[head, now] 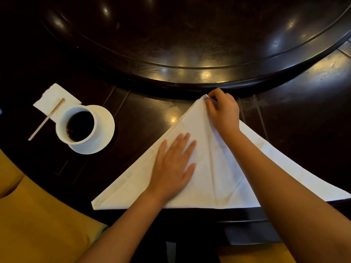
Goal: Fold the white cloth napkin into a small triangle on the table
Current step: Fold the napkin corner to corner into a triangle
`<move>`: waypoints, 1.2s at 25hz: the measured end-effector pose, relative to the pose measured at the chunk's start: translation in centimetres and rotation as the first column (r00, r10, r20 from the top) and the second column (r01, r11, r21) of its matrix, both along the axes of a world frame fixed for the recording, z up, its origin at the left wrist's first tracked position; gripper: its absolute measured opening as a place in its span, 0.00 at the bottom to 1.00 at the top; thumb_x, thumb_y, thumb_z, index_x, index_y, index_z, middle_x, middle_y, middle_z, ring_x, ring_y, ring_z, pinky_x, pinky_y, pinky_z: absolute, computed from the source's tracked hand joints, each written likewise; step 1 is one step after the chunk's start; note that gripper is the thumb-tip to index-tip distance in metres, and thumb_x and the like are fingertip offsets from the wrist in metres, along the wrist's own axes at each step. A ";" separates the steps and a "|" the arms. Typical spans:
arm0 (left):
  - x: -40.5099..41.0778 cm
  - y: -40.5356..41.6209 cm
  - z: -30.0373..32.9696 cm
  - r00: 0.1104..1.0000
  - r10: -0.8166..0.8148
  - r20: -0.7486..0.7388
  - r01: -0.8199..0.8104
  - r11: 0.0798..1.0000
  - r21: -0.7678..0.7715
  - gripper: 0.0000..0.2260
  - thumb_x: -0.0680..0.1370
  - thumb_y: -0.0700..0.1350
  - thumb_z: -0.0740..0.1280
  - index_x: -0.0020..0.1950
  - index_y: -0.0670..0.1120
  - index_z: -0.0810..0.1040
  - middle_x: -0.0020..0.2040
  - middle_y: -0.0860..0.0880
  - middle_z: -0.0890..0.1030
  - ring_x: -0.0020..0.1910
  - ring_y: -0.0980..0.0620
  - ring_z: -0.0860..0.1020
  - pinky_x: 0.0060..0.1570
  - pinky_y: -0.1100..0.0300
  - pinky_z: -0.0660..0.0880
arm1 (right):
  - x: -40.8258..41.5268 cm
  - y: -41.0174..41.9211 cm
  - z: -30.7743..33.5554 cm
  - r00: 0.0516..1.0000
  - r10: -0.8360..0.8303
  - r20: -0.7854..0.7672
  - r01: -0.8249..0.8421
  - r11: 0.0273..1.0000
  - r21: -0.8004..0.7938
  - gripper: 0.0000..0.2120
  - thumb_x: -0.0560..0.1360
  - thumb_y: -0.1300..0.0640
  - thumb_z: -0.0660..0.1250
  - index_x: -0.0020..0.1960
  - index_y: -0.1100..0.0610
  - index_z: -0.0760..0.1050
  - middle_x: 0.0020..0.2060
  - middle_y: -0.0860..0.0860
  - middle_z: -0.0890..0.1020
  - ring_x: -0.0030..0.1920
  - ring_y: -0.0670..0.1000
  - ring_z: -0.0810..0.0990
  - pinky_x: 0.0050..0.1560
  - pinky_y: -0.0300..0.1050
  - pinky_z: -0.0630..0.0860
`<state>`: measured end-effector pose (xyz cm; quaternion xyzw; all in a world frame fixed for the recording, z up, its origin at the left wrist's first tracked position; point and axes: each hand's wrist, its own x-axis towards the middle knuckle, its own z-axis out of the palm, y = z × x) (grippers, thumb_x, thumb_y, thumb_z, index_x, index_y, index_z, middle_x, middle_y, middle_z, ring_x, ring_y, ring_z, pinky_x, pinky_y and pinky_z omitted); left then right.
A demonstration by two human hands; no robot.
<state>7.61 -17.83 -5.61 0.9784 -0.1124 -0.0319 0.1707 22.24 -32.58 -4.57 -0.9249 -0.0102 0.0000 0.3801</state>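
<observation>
Your forearms come in from the bottom edge, elbows cut off, and the right arm hides part of the napkin's (224, 175) right half; its right corner runs out of frame. The napkin lies on the dark tabletop (144, 114) as a large triangle, long edge toward you along the tabletop's near rim, apex pointing away. Your left hand (174, 166) lies flat, palm down, fingers spread wide, pressing on the left half. Your right hand (223, 109) reaches to the apex, fingers curled and pinching the tip of the cloth; how many layers it grips is hard to make out. To the left, well apart, a cup (79, 126) of dark liquid sits on a saucer (106, 126), beside a stirrer (46, 119) on a paper napkin (55, 95). Beyond, a raised round turntable (190, 44) fades into shadow.
</observation>
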 end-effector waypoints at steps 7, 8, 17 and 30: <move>-5.1 9.8 2.8 0.905 0.392 -0.168 -0.404 0.914 -0.041 0.12 0.72 0.46 0.72 0.53 0.44 0.79 0.49 0.47 0.79 0.47 0.46 0.77 0.47 0.51 0.72 | -0.4 -0.1 -0.2 1.000 0.005 0.015 -0.005 1.000 0.005 0.08 0.77 0.57 0.63 0.52 0.61 0.75 0.47 0.57 0.79 0.47 0.50 0.73 0.48 0.41 0.68; -5.8 10.7 2.9 0.913 0.365 -0.181 -0.375 0.927 -0.022 0.11 0.70 0.45 0.74 0.51 0.44 0.79 0.47 0.48 0.79 0.45 0.47 0.77 0.45 0.52 0.73 | -0.5 -0.1 -0.2 1.000 0.002 0.019 -0.002 1.000 0.002 0.08 0.77 0.57 0.63 0.52 0.61 0.75 0.47 0.57 0.79 0.47 0.49 0.72 0.48 0.41 0.68; -8.4 11.6 3.2 0.827 0.488 -0.280 -0.508 0.862 0.004 0.11 0.68 0.47 0.75 0.45 0.47 0.77 0.38 0.53 0.74 0.39 0.53 0.73 0.38 0.56 0.72 | -0.6 0.1 -0.3 1.000 -0.027 0.005 0.027 0.999 0.029 0.08 0.77 0.57 0.63 0.53 0.60 0.75 0.47 0.57 0.79 0.49 0.52 0.74 0.50 0.41 0.68; -9.4 12.6 4.3 0.761 0.508 -0.404 -0.622 0.748 -0.232 0.08 0.74 0.43 0.70 0.38 0.49 0.72 0.35 0.51 0.77 0.37 0.56 0.77 0.30 0.66 0.72 | -0.4 0.1 -0.5 0.996 -0.077 -0.036 0.079 0.995 0.058 0.09 0.77 0.55 0.62 0.53 0.59 0.74 0.49 0.57 0.79 0.49 0.48 0.73 0.51 0.40 0.68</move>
